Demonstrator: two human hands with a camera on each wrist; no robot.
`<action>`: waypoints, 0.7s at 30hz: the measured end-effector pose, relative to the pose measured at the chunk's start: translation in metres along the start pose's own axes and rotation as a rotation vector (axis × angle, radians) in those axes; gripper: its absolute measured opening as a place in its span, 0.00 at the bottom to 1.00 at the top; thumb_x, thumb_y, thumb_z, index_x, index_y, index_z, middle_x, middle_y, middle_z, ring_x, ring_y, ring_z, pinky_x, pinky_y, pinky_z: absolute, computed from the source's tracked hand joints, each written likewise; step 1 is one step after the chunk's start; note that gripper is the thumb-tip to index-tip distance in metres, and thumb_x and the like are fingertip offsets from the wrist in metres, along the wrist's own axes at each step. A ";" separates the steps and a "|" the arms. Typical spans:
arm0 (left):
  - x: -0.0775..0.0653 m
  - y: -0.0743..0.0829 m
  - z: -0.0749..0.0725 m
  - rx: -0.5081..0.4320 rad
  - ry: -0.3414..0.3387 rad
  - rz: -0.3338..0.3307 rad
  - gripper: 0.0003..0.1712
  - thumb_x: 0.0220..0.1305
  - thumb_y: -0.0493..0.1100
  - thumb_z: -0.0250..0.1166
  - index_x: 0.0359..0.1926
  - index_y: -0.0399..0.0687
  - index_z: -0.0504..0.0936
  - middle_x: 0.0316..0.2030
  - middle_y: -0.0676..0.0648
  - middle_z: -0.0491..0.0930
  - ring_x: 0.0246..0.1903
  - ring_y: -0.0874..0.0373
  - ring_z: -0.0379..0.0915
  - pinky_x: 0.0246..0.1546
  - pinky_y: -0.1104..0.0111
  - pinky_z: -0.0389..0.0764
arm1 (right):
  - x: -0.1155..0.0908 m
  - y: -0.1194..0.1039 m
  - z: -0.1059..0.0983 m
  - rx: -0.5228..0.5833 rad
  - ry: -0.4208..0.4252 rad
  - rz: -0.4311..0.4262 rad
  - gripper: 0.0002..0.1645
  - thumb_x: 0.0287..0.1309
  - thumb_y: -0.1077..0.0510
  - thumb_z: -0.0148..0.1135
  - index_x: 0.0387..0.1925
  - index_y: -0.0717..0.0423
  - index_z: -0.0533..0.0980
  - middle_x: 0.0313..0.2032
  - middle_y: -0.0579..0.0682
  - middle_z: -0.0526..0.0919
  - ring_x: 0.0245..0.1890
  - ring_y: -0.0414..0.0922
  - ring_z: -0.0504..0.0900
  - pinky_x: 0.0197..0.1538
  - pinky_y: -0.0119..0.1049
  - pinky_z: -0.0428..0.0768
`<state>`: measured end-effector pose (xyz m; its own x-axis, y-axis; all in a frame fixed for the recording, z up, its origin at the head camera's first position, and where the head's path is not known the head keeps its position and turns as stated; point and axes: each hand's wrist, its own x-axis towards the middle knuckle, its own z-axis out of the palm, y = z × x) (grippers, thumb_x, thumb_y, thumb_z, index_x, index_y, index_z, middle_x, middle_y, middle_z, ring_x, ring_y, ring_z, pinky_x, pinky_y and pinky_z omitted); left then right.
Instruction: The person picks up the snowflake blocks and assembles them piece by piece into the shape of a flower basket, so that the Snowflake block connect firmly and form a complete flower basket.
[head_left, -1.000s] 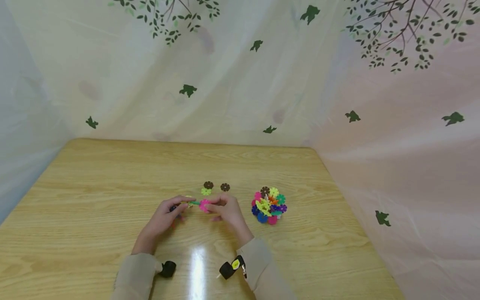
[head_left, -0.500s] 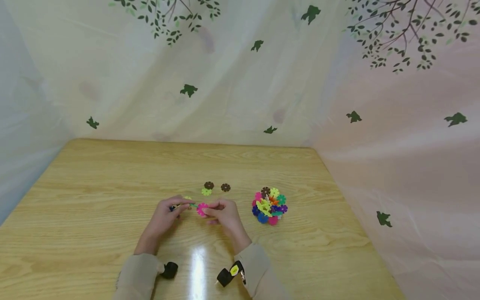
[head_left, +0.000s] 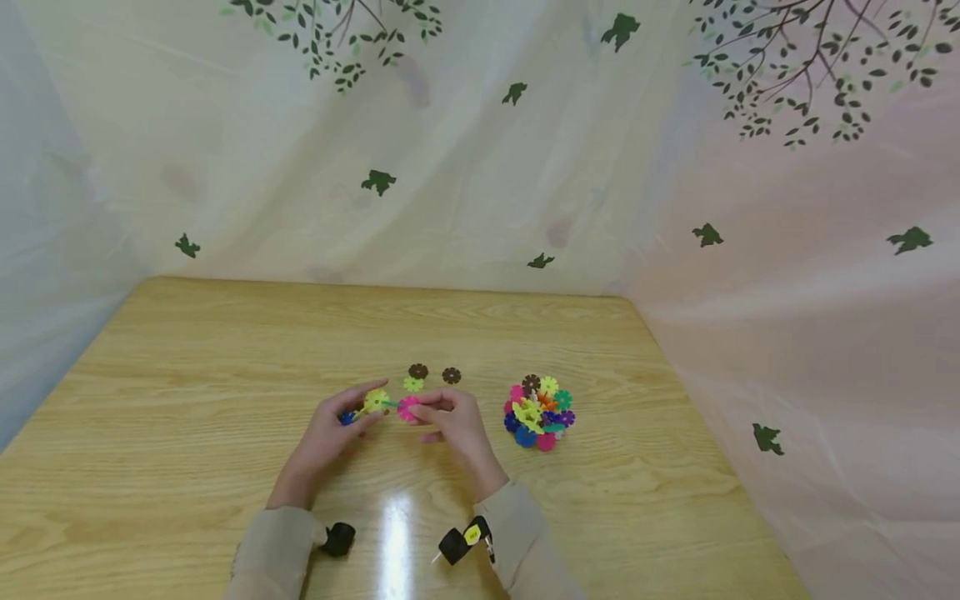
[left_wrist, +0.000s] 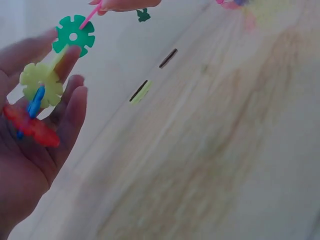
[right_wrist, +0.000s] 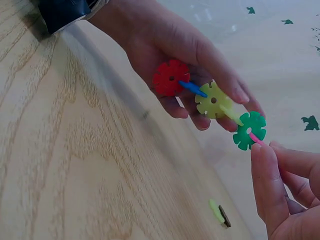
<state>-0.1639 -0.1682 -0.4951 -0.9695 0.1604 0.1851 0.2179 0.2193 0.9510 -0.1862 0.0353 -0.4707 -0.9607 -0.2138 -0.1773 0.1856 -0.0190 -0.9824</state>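
Working above wooden table (head_left: 150, 500). Bearing chain of flower discs (right_wrist: 209, 105) in mid-air on left hand (head_left: 324, 433), thumb and fingers spread and loose, no firm pinch seen. Pinching pink disc (head_left: 407, 409) at chain's end with right hand (head_left: 456, 425).

Could go wrong, by judgement, largest first:
- Could bump cluster (head_left: 538, 412), standing near right hand but apart; likely cause, swinging right sleeve (head_left: 517, 537) too wide.
- Could drop or sag whole chain; likely cause, slack support on left fingers.
- Could pop pink disc off green disc (right_wrist: 250, 131); likely cause, shallow slot fit or twisting while pulling. Cannot tell seating depth.

Compared across views:
- Can see cluster whole from head; only blurred at top edge of left wrist view; absent from right wrist view.
- Can see red disc (right_wrist: 171, 77) from both wrists; not from head, apparently behind left hand.
- Can see pink disc full-face from head, merely edge-on from wrists.
- Can count two brown discs (head_left: 451, 376) beyond hands from head; just one, beside lime disc (head_left: 413, 384), from right wrist.
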 end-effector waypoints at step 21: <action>-0.001 -0.003 -0.003 -0.272 -0.149 -0.090 0.32 0.78 0.53 0.41 0.68 0.31 0.62 0.60 0.31 0.71 0.46 0.54 0.80 0.41 0.59 0.86 | 0.003 0.007 -0.008 -0.021 -0.020 0.015 0.15 0.60 0.63 0.64 0.47 0.66 0.80 0.32 0.45 0.86 0.30 0.36 0.83 0.30 0.32 0.86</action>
<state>-0.1639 -0.1715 -0.4975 -0.9522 0.2955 0.0779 0.0745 -0.0229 0.9970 -0.1890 0.0421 -0.4785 -0.9534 -0.2334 -0.1911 0.1954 0.0050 -0.9807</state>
